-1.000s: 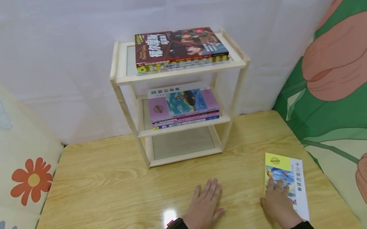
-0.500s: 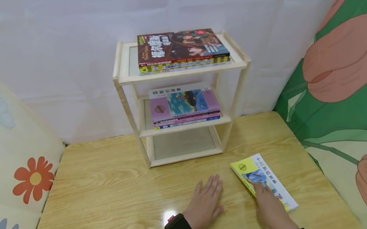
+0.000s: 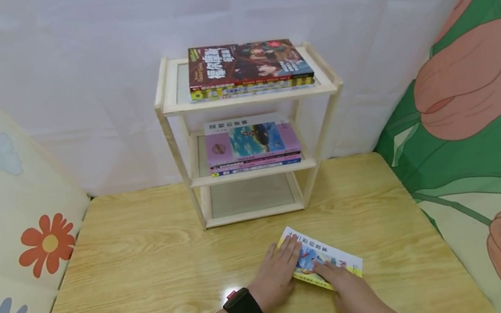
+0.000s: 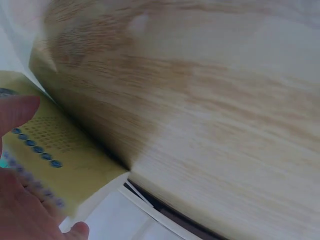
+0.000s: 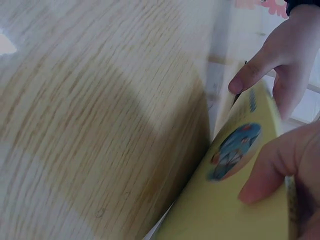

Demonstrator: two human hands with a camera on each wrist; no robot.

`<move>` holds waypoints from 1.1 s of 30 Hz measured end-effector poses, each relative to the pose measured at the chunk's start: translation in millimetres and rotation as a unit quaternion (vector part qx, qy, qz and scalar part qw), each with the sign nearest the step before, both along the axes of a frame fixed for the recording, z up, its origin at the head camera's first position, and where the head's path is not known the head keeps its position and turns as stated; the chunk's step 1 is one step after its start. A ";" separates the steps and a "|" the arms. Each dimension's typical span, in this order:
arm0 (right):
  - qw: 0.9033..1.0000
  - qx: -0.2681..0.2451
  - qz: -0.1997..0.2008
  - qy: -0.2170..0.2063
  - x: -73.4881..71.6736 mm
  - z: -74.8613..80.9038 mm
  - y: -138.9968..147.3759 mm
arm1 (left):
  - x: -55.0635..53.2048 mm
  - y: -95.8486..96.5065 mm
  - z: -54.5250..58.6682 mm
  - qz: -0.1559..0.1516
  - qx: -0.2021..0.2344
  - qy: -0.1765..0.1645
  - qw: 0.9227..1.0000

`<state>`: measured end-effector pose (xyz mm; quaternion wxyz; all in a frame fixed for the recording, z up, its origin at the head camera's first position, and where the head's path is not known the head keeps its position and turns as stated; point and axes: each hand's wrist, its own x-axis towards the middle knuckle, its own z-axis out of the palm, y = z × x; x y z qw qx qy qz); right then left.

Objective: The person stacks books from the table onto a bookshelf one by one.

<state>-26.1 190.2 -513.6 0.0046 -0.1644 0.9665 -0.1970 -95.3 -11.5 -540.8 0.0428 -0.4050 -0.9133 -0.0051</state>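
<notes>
A paperback book (image 3: 327, 256) with a white, blue and yellow cover lies slantwise between both hands in the head view. My left hand (image 3: 274, 281) lays its fingers over the book's left end. In the right wrist view, this hand's thumb is at the yellow side, with fingers behind the book. My right hand (image 3: 356, 289) holds the near right part, fingers on the cover. Its thumb (image 5: 262, 180) presses the yellow underside. The wrist views show that yellow face tilted up off the wooden table (image 3: 149, 269).
A pale wooden three-tier shelf (image 3: 253, 215) stands behind the hands. A stack of books (image 3: 246, 65) lies on its top tier, and purple and white books (image 3: 253, 142) fill the middle one. Flowered cloths hang left and right, a white cloth (image 3: 118, 90) at the back.
The right hand has brought the book leftward across the table, turning it counterclockwise, to the left hand. The left hand, earlier flat on the table, now has its fingers over the book's end.
</notes>
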 end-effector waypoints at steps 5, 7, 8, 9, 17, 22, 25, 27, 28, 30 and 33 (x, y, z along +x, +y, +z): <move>0.998 0.010 0.067 0.003 -2.6 -0.8 3.1 | 1.0 -6.2 1.8 -0.007 -0.012 -0.011 1.000; 0.996 0.010 0.088 -0.002 -3.9 -0.9 4.6 | 3.3 -8.1 2.4 -0.009 -0.011 -0.015 1.000; 0.995 0.010 0.097 -0.006 -4.5 -0.8 5.3 | 4.9 -8.9 2.7 -0.008 -0.011 -0.020 1.000; 0.994 0.010 0.104 -0.011 -5.2 -1.0 5.9 | 6.7 -9.7 2.7 -0.007 -0.011 -0.023 1.000; 0.989 0.009 0.149 0.008 -14.6 -4.9 10.1 | 17.8 -14.5 11.0 0.014 -0.021 -0.058 0.998; 0.990 0.044 0.124 0.044 -18.3 -1.4 7.8 | 21.5 -14.5 24.4 0.047 -0.029 -0.078 0.995; 0.990 0.056 0.103 0.083 -21.0 1.3 5.2 | 21.4 -14.4 32.4 0.064 -0.033 -0.078 0.994; 0.988 0.056 0.090 0.110 -23.5 2.6 3.8 | 20.6 -15.1 36.4 0.073 -0.032 -0.072 0.994; 0.987 0.058 0.084 0.121 -24.7 3.0 3.2 | 20.1 -15.6 38.3 0.077 -0.028 -0.069 0.994; 0.986 0.054 0.073 0.140 -26.6 3.9 2.1 | 19.6 -16.7 42.9 0.082 -0.023 -0.053 0.995; 0.985 0.046 0.060 0.157 -28.9 6.3 0.0 | 19.6 -18.3 51.2 0.088 -0.018 -0.031 0.995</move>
